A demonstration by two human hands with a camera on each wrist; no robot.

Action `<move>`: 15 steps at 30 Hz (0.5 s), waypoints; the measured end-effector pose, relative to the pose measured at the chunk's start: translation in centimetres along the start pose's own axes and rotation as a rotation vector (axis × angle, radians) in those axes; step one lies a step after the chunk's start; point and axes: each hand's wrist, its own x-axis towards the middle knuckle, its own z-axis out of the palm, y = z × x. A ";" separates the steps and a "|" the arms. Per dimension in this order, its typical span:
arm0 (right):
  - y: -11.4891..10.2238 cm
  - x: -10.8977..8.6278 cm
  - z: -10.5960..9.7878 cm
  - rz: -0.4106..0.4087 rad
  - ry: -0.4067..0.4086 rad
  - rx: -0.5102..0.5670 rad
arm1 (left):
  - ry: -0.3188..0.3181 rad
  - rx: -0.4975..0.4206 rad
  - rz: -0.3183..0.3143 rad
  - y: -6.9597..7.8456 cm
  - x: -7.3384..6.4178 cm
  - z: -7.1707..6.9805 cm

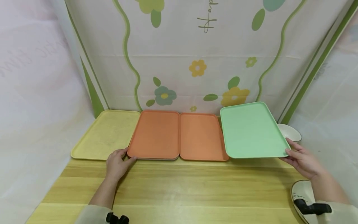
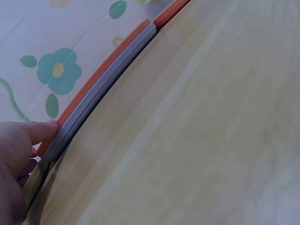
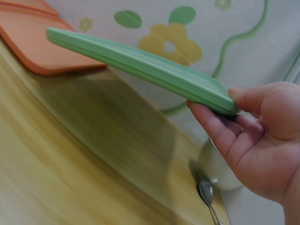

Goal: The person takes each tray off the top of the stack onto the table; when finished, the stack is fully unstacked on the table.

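A light green tray [image 1: 253, 130] is raised off the table at the right, tilted. My right hand [image 1: 303, 158] grips its near right corner, thumb on the rim and fingers underneath, as the right wrist view shows. My left hand [image 1: 117, 166] pinches the near left corner of an orange tray [image 1: 156, 133]. Beneath that tray, greyish trays [image 2: 101, 89] are stacked. A second orange tray [image 1: 199, 135] lies directly to its right, its right edge close by the green one. At the far left, a yellow tray [image 1: 107, 132] lies flat beside my left hand.
Behind the green tray's right side stands a white bowl [image 1: 291, 133], with a metal spoon [image 3: 206, 192] near it. A patterned plate [image 1: 303, 194] sits under my right forearm. A floral cloth [image 1: 173, 46] hangs behind the wooden table [image 1: 179, 186].
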 end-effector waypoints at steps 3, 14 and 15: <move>-0.3 -0.3 -1.0 0.031 -0.017 0.017 | 0.001 0.004 0.001 0.0 0.1 0.0; -0.4 -0.8 -3.0 0.116 -0.068 0.000 | -0.001 -0.005 0.001 0.0 0.1 0.0; -0.4 -0.8 -3.1 0.124 -0.061 -0.009 | 0.000 -0.004 0.001 -0.1 0.0 0.1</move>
